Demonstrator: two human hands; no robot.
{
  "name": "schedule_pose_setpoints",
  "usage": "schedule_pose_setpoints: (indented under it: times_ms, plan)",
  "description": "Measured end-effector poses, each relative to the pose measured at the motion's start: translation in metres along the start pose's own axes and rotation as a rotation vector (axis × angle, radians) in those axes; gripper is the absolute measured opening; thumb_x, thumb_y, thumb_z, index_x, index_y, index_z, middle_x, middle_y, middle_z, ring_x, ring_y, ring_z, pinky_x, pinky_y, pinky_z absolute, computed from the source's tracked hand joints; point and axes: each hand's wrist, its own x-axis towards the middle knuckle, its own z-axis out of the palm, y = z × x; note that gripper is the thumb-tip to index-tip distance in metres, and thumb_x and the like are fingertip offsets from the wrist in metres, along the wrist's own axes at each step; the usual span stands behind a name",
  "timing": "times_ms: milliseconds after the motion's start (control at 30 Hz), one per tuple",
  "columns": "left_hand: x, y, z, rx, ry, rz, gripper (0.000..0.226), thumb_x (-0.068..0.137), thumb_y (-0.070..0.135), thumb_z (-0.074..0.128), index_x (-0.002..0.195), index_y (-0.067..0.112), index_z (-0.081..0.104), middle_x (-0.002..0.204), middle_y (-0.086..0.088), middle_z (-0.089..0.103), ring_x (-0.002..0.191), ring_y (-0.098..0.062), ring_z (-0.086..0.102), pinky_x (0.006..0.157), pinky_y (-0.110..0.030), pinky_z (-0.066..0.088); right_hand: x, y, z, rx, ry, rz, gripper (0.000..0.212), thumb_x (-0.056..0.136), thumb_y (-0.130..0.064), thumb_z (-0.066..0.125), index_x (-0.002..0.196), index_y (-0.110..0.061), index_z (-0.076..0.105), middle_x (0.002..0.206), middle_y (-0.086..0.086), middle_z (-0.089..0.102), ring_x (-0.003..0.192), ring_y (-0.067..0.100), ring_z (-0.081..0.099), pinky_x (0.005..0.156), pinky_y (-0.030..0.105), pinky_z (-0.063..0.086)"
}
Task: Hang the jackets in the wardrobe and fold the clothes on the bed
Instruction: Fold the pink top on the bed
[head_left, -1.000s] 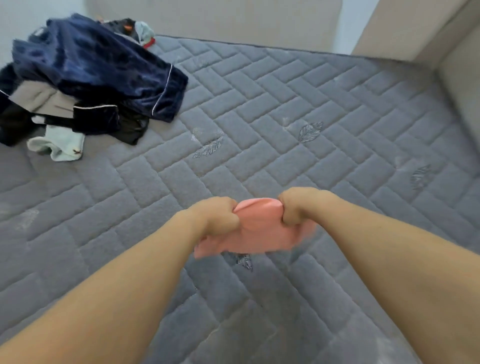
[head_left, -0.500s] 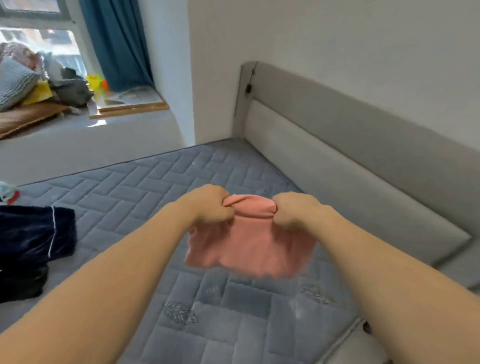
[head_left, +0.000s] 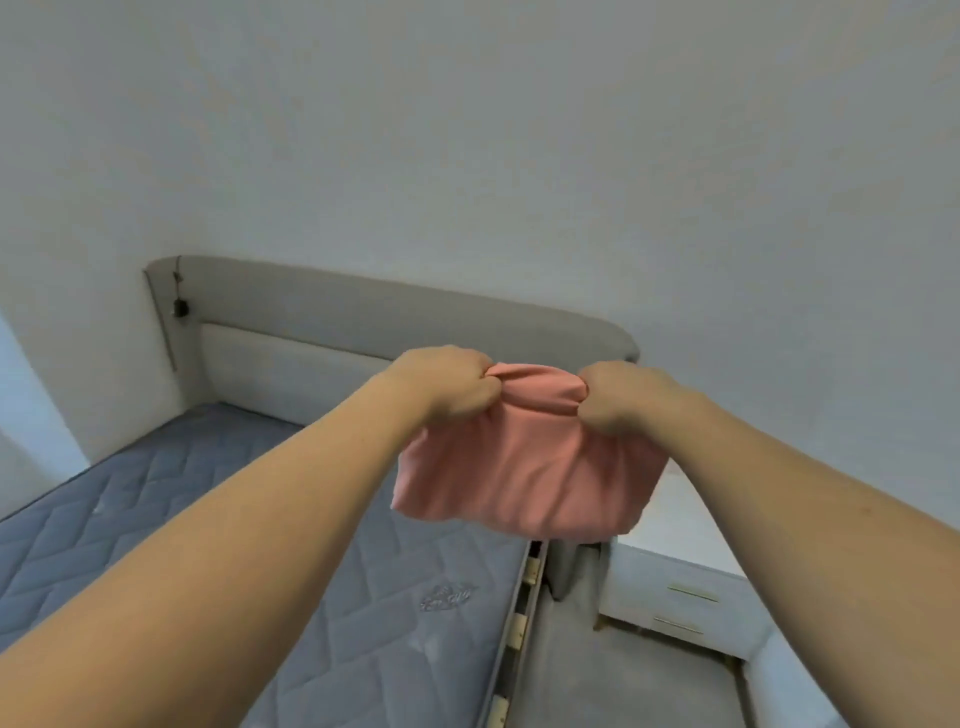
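Pink garment held up in both hands above the right edge of the bed.

The left hand (head_left: 449, 384) and the right hand (head_left: 621, 397) each gripped the bunched top edge of the pink garment (head_left: 524, 467), fingers curled tight on the cloth, the fists close together and the fabric hanging free below them. The garment hung in the air, clear of the grey quilted mattress (head_left: 182, 519) at lower left, in front of the padded headboard (head_left: 374, 312) and over the gap toward the white drawer unit (head_left: 680, 597) at right. To fold it well, the hands would probably need to slide apart along the edge until it drew taut, then lay it flat on the mattress before creasing.
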Motion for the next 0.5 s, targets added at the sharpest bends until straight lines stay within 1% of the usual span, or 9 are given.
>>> schedule_pose_setpoints:
  times_ms: [33, 67, 100, 167, 233, 333, 400, 433, 500]
  plan:
    - [0.009, 0.029, -0.005, 0.030, 0.016, 0.030, 0.027, 0.094, 0.034, 0.036, 0.104, 0.022, 0.059, 0.121, -0.007, 0.063, 0.109, -0.028, 0.057, 0.073, -0.033, 0.036, -0.016, 0.025, -0.007, -0.006, 0.005, 0.049, 0.019, 0.078, -0.021, 0.049, 0.095, -0.022, 0.057, 0.114, 0.006, 0.064, 0.092, 0.027, 0.057, 0.076, 0.032, 0.045]
    - [0.017, 0.059, -0.010, 0.048, 0.036, 0.062, 0.029, 0.094, 0.033, 0.034, 0.104, 0.020, 0.059, 0.121, -0.007, 0.063, 0.108, -0.028, 0.057, 0.073, -0.033, 0.036, -0.032, 0.052, -0.014, -0.014, 0.017, 0.094, 0.019, 0.078, -0.021, 0.049, 0.095, -0.022, 0.057, 0.113, 0.006, 0.064, 0.093, 0.027, 0.058, 0.076, 0.032, 0.045]
    - [0.024, 0.090, -0.015, 0.054, 0.062, 0.094, 0.028, 0.094, 0.032, 0.033, 0.100, 0.020, 0.058, 0.119, -0.008, 0.064, 0.105, -0.028, 0.057, 0.073, -0.033, 0.036, -0.051, 0.079, -0.021, -0.019, 0.035, 0.137, 0.017, 0.078, -0.021, 0.050, 0.094, -0.023, 0.056, 0.111, 0.005, 0.064, 0.092, 0.027, 0.057, 0.075, 0.031, 0.044]
    - [0.035, 0.151, -0.024, 0.046, 0.119, 0.148, 0.022, 0.094, 0.030, 0.033, 0.088, 0.019, 0.051, 0.112, -0.008, 0.064, 0.093, -0.028, 0.055, 0.071, -0.033, 0.036, -0.091, 0.132, -0.037, -0.019, 0.073, 0.221, 0.011, 0.077, -0.021, 0.050, 0.088, -0.024, 0.051, 0.105, 0.003, 0.062, 0.086, 0.026, 0.053, 0.072, 0.030, 0.040]
    - [0.044, 0.215, -0.032, 0.010, 0.169, 0.199, 0.019, 0.094, 0.029, 0.033, 0.085, 0.018, 0.046, 0.107, -0.009, 0.063, 0.084, -0.027, 0.048, 0.070, -0.033, 0.035, -0.134, 0.185, -0.052, -0.023, 0.122, 0.308, 0.010, 0.078, -0.020, 0.049, 0.087, -0.024, 0.046, 0.096, 0.000, 0.054, 0.084, 0.025, 0.049, 0.071, 0.030, 0.037]
    - [0.060, 0.314, -0.045, -0.038, 0.265, 0.294, 0.013, 0.093, 0.027, 0.034, 0.087, 0.019, 0.042, 0.099, -0.007, 0.060, 0.080, -0.026, 0.045, 0.068, -0.033, 0.032, -0.198, 0.262, -0.071, -0.044, 0.246, 0.467, 0.017, 0.080, -0.019, 0.049, 0.093, -0.019, 0.039, 0.089, 0.001, 0.045, 0.082, 0.027, 0.047, 0.069, 0.032, 0.035]
    - [0.069, 0.379, -0.053, -0.074, 0.334, 0.371, 0.010, 0.091, 0.026, 0.036, 0.086, 0.019, 0.042, 0.085, -0.001, 0.052, 0.078, -0.026, 0.046, 0.064, -0.033, 0.030, -0.241, 0.308, -0.079, -0.059, 0.323, 0.561, 0.019, 0.079, -0.017, 0.048, 0.093, -0.016, 0.036, 0.089, 0.004, 0.050, 0.079, 0.028, 0.048, 0.067, 0.033, 0.035]
    - [0.072, 0.409, -0.057, -0.094, 0.356, 0.412, 0.009, 0.089, 0.024, 0.037, 0.084, 0.020, 0.041, 0.080, 0.002, 0.048, 0.076, -0.025, 0.046, 0.060, -0.033, 0.029, -0.262, 0.330, -0.083, -0.066, 0.352, 0.604, 0.020, 0.079, -0.017, 0.049, 0.093, -0.015, 0.036, 0.092, 0.007, 0.054, 0.079, 0.030, 0.050, 0.066, 0.033, 0.036]
    - [0.078, 0.467, -0.063, -0.127, 0.383, 0.492, 0.009, 0.086, 0.021, 0.038, 0.078, 0.021, 0.037, 0.075, 0.005, 0.045, 0.071, -0.024, 0.046, 0.054, -0.032, 0.025, -0.301, 0.369, -0.090, -0.092, 0.411, 0.684, 0.024, 0.078, -0.017, 0.051, 0.096, -0.014, 0.035, 0.102, 0.011, 0.060, 0.090, 0.035, 0.058, 0.069, 0.033, 0.037]
